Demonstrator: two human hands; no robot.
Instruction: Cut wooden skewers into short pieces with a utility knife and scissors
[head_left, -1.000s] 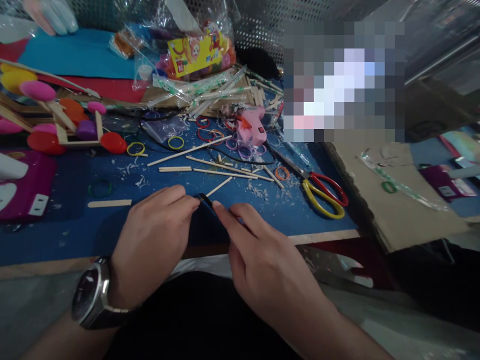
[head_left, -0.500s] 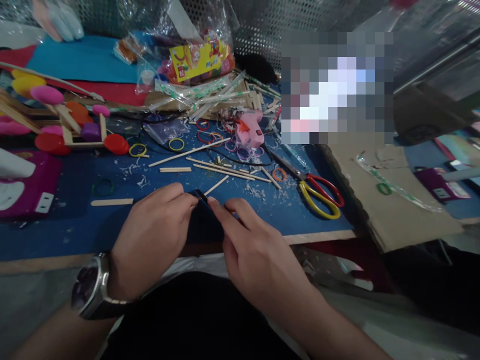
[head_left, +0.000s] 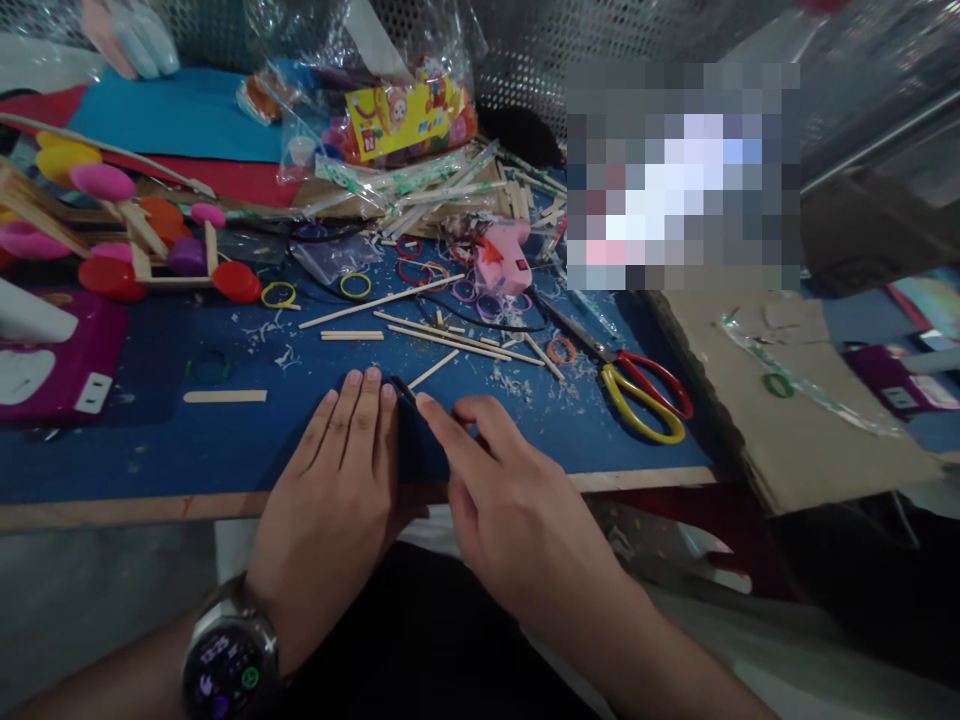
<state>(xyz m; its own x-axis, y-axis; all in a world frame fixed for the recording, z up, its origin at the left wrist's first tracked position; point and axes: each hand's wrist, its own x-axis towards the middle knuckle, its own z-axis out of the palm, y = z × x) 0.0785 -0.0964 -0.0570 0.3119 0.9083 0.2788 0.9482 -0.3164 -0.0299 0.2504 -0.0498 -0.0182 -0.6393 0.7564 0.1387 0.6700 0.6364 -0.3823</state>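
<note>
My left hand (head_left: pixel 337 470) lies flat on the blue table (head_left: pixel 150 450), fingers stretched out side by side, a watch on its wrist. Just right of its fingertips sits a small dark object (head_left: pixel 403 388), thin and angled. My right hand (head_left: pixel 510 500) reaches in from the lower right with its index finger extended, the tip touching the near end of that dark object. The other right fingers are loosely bent, holding nothing that I can see. A thin wooden stick (head_left: pixel 433 370) lies just beyond the dark object.
Red and yellow scissors (head_left: pixel 637 390) lie to the right, a pink glue gun (head_left: pixel 504 258) further back. Wooden sticks, rubber bands and shavings litter the middle. A stick frame with coloured caps (head_left: pixel 135 250) stands at left. Cardboard (head_left: pixel 780 400) lies right. Another person's gloved hand (head_left: pixel 131 40) is top left.
My left hand has let go its pinch at the dark object and now lies flat with fingers stretched, wrist turned. The right hand has stayed with its index fingertip on the object.
</note>
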